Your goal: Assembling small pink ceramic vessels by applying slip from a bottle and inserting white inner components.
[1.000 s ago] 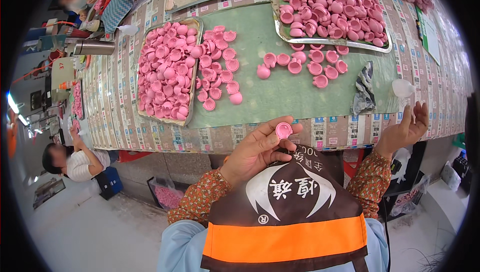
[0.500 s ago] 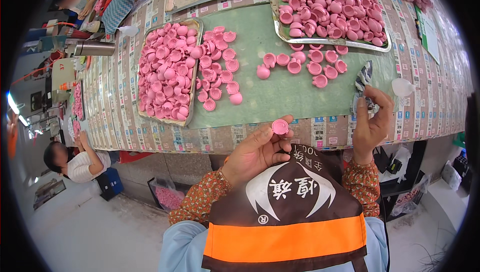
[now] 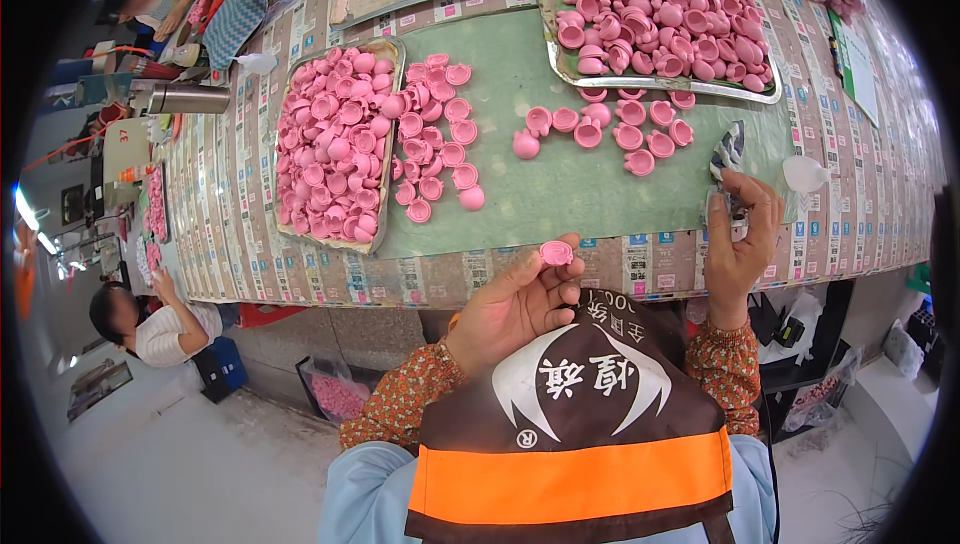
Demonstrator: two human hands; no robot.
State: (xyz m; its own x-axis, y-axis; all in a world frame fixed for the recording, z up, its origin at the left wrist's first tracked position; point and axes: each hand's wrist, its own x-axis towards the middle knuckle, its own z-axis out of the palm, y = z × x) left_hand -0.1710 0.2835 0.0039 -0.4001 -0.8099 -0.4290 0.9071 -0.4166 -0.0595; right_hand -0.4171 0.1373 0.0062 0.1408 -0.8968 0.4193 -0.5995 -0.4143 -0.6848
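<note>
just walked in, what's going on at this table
A person's left hand holds a small pink cup-shaped piece in its fingers, near the table's edge. The right hand is at a crumpled, patterned cloth; whether it grips it is hard to tell. More loose pink pieces lie on the green mat, between two heaped trays.

Smooth, plastic-looking pink cups (image 3: 639, 163), shiny metal tray rim (image 3: 662, 87), matt green sheet (image 3: 540, 206), crumpled cloth (image 3: 730, 147), satiny metal flask (image 3: 190, 98)

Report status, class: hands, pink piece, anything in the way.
Left hand holding pink piece. Right hand at cloth, grip unclear. Loose pieces beyond, apparently blocking neither hand.
</note>
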